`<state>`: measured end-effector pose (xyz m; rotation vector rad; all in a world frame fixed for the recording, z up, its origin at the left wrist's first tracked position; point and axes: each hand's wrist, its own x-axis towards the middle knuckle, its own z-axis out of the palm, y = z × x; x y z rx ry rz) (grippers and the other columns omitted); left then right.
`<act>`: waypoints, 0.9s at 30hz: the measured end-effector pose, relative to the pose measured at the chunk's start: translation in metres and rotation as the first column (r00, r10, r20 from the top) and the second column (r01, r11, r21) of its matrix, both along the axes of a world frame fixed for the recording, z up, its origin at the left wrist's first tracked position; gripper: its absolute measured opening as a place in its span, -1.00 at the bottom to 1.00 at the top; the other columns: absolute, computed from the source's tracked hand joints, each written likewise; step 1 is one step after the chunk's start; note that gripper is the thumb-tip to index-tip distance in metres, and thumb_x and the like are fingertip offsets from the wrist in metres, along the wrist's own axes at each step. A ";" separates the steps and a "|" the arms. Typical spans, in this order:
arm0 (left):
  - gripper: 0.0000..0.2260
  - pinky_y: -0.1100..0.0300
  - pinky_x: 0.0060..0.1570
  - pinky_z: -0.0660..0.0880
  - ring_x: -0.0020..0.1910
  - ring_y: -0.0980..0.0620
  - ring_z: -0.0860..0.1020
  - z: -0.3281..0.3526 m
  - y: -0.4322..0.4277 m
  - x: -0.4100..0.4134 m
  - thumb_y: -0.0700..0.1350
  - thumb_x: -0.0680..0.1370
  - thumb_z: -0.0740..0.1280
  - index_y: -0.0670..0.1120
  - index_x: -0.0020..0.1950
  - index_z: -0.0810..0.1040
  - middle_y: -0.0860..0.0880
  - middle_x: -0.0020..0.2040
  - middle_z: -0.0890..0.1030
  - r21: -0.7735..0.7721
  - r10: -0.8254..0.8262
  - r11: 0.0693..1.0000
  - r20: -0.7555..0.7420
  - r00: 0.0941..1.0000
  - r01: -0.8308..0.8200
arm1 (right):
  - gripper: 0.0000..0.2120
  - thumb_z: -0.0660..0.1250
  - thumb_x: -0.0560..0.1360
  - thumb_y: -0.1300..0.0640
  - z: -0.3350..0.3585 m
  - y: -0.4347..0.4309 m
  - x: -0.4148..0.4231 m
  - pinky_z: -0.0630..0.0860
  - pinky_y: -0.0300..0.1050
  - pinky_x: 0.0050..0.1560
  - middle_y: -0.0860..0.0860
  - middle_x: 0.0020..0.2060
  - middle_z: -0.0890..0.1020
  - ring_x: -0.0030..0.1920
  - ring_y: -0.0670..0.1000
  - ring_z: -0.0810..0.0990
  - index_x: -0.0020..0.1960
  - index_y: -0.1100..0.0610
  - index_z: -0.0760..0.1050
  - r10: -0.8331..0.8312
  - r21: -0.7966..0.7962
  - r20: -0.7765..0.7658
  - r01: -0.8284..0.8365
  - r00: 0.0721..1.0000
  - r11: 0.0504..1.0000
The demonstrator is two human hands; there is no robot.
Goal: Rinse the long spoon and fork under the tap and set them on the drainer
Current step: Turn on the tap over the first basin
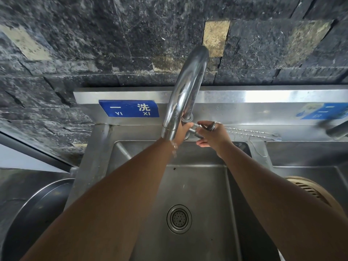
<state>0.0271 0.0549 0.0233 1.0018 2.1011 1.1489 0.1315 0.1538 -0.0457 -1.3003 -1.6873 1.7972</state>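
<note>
Left grip: our left hand (181, 131) reaches behind the spout's lower end, fingers curled around the base fittings of the tall curved chrome tap (185, 91); most of the palm is hidden by the spout, so we cannot tell how firmly it closes.
Right grip: our right hand (211, 135) is closed on the small chrome tap lever (195, 129) beside the tap base, thumb underneath, fingers over the top; a metal ring sits on one finger.
Water: a thin broken trickle (174, 150) falls from the spout mouth, just beside our left wrist.
Cutlery: the long twisted-stem steel fork (263, 135) and the long twisted-stem steel spoon (246, 129) lie side by side on the rear ledge of the sink, stretching right from our right hand; the fork's tines point right, and the spoon's bowl seems hidden behind the hand.
Basin: the square stainless steel sink (203, 185) lies below both forearms, with its round perforated drain (179, 219) near the middle.
Backsplash: a blue sign with white characters (130, 108) is stuck left of the tap.
Right side: a round tan slotted drainer (314, 191) sits in the neighbouring basin, partly behind our right forearm.
Left side: a large round steel vessel (35, 210) stands by the sink.
Wall: dark rough stone tiles (94, 38).
</note>
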 end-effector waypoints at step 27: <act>-0.70 0.53 -0.27 0.36 -0.19 0.09 0.47 0.000 0.001 0.004 -0.30 0.59 0.26 -0.28 0.32 0.42 -0.16 0.01 0.53 -0.067 -0.005 0.998 -0.047 0.999 0.002 | -0.64 0.42 0.53 0.24 0.003 -0.007 0.002 0.67 -0.11 -0.35 0.12 -0.08 0.67 -0.34 0.07 0.69 0.28 0.21 0.43 -0.039 -0.078 0.024 0.040 0.999 0.996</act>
